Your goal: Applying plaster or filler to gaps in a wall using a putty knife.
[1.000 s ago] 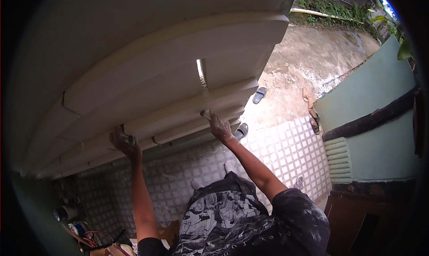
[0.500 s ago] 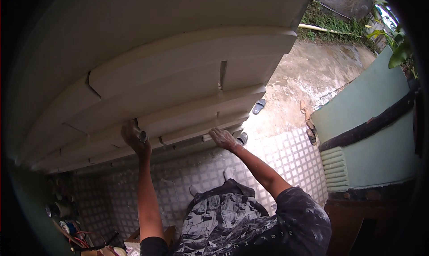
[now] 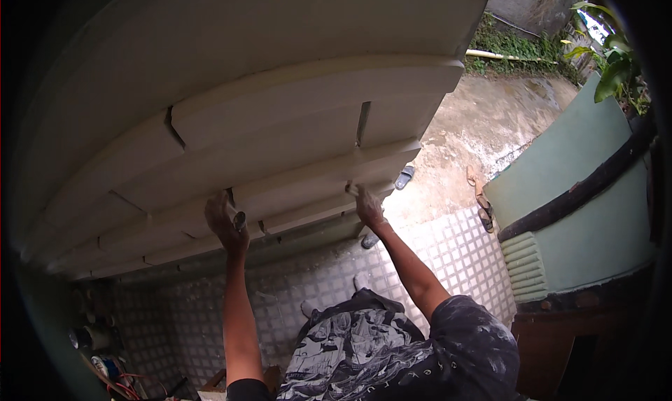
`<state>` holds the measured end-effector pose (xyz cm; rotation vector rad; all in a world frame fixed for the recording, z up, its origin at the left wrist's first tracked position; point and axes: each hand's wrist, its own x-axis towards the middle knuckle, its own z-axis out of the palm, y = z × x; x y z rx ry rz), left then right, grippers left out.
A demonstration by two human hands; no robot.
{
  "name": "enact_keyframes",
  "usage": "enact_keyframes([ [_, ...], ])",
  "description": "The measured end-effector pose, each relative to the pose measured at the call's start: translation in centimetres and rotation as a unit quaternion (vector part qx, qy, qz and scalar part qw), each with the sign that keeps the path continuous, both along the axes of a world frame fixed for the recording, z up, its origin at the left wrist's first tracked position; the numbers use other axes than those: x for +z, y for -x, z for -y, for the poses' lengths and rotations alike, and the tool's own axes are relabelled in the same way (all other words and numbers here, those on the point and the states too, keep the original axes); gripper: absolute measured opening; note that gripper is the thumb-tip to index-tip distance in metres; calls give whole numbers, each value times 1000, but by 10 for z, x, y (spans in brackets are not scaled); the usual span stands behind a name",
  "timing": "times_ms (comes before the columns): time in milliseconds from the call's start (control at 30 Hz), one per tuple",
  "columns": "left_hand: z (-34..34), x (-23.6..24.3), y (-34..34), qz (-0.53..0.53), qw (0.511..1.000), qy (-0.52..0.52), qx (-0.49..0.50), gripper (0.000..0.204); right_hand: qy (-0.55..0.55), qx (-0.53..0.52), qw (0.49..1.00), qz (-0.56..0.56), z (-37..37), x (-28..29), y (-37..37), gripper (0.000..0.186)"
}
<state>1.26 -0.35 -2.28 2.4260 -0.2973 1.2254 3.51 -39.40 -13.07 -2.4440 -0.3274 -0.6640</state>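
Note:
A large off-white panel [image 3: 280,107] with stepped ledges and narrow slots fills the upper left. My left hand [image 3: 227,222] is closed on a short, dark cylindrical object [image 3: 240,221] at the lower ledge, beside a slot. To its right, my right hand [image 3: 369,208], dusted white, is closed on a small pale stick-like piece [image 3: 352,190], held against the same ledge. Exactly what each piece is cannot be made out.
Below are a tiled floor [image 3: 455,247] and my feet. Sandals [image 3: 403,178] lie by a concrete yard [image 3: 504,114] with plants [image 3: 612,79]. A green wall [image 3: 567,247] stands right; cans and cables [image 3: 105,366] sit at lower left.
My right hand moved down to a lower ledge half a second ago and is now raised again, farther right. The view has shifted, with my left hand appearing farther right and lower.

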Motion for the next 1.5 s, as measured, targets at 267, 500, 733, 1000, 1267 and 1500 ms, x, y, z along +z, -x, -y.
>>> enact_keyframes([
  [267, -8, -1, -1, -13, 1000, -5, -27, 52, -261, -352, 898, -32, 52, 19, -22, 23],
  [500, -10, -11, 0, -31, 999, 10, -23, 57, 214, 239, 942, -100, -14, -2, 37, 32],
  [733, -1, 2, -2, -41, 998, 50, 0, 62, -41, -51, 984, -164, 29, 27, 14, 33],
  [1000, 73, -3, 18, -78, 985, 132, 75, 77, 120, 223, 900, -356, 15, -28, 76, 58],
  [1267, 122, -73, 4, -149, 973, -175, 19, 87, 97, 92, 870, -474, 45, -97, 141, 25],
  [1500, 60, -165, 143, -368, 852, 279, 247, 87, 75, 155, 914, -368, 45, -102, 115, 54],
])
